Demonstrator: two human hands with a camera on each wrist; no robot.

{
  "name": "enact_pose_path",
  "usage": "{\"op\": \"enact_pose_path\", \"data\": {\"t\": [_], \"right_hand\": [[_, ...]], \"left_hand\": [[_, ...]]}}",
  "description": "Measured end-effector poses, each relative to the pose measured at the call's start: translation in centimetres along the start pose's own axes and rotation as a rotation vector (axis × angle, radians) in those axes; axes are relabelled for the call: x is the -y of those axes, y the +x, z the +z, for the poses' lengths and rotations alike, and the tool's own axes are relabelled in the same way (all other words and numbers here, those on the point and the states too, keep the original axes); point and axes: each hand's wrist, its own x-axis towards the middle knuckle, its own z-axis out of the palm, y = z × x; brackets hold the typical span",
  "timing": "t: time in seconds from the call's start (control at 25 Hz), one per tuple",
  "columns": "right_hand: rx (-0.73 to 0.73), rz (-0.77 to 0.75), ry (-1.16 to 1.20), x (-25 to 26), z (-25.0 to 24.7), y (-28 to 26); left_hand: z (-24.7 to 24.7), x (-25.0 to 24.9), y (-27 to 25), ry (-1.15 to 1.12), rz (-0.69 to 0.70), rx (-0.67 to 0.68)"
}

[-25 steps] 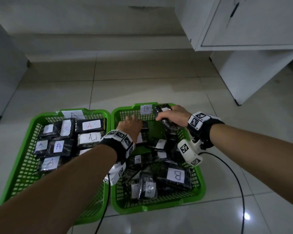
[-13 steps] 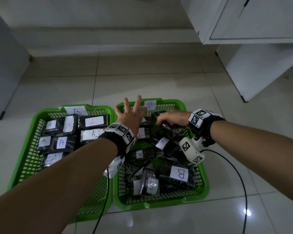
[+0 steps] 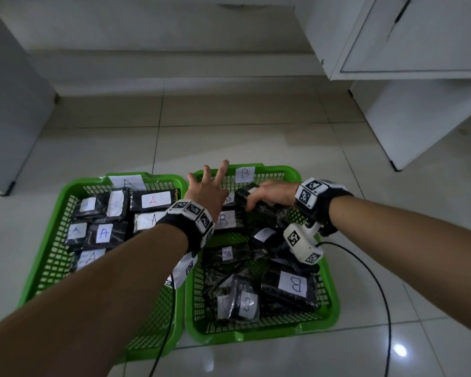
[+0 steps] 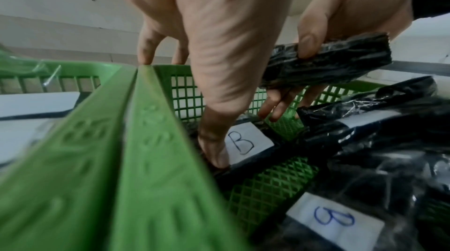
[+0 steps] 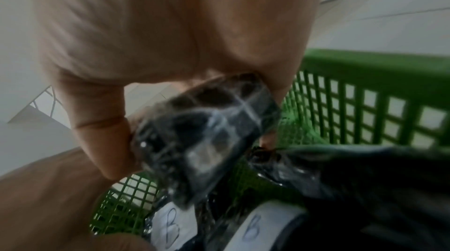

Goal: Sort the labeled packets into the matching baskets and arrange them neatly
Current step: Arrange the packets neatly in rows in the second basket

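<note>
Two green baskets stand side by side on the floor, basket A (image 3: 52, 257) on the left and basket B (image 3: 329, 289) on the right. Black packets with white A labels (image 3: 152, 200) lie in rows in the left one. B packets (image 3: 292, 284) lie jumbled in the right one. My right hand (image 3: 269, 193) grips a black packet (image 4: 326, 62) (image 5: 207, 132) above the far end of basket B. My left hand (image 3: 207, 189) has its fingers spread, and its thumb (image 4: 214, 151) presses a B-labeled packet (image 4: 243, 142) at the basket's far left corner.
A white cabinet (image 3: 408, 77) stands at the back right, and a grey panel (image 3: 8, 104) at the left. A black cable (image 3: 375, 281) runs over the tiles right of basket B. Open tiled floor lies beyond the baskets.
My left hand has gone from curled inside basket B to fingers spread. The packet in my right hand has dropped lower and turned over the basket's far end.
</note>
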Motion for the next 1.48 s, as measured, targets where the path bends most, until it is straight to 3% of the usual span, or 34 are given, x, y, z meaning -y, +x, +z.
{"op": "enact_pose_path", "data": {"t": [0.28, 0.36, 0.48, 0.64, 0.76, 1.0, 1.24, 1.48], "right_hand": [[0.021, -0.035, 0.209, -0.5, 1.0, -0.2], [-0.036, -0.062, 0.187, -0.4, 0.3, -0.6], [-0.266, -0.123, -0.114, 0.6, -1.3, -0.9], [-0.441, -0.249, -0.763, 0.9, -2.5, -1.2], [-0.444, -0.343, -0.969, 1.3, -2.4, -1.4], [-0.371, -0.291, -1.339, 2.6, -0.9, -1.7], [-0.395, -0.371, -1.299, 1.0, 1.8, -0.5], [-0.367, -0.191, -1.044, -0.3, 1.0, 1.0]], "left_hand": [[0.3, 0.2, 0.0, -0.026, 0.0, -0.055], [0.3, 0.3, -0.1, -0.023, 0.005, -0.058], [0.3, 0.8, 0.0, -0.026, 0.017, -0.036], [0.7, 1.5, -0.1, -0.034, 0.037, -0.009], [1.1, 1.5, -0.5, -0.055, 0.028, -0.002], [0.9, 1.4, -0.7, -0.068, 0.017, 0.011], [1.0, 1.2, -0.7, -0.076, 0.004, -0.005], [1.0, 1.3, -0.4, -0.109, 0.009, 0.03]]}}
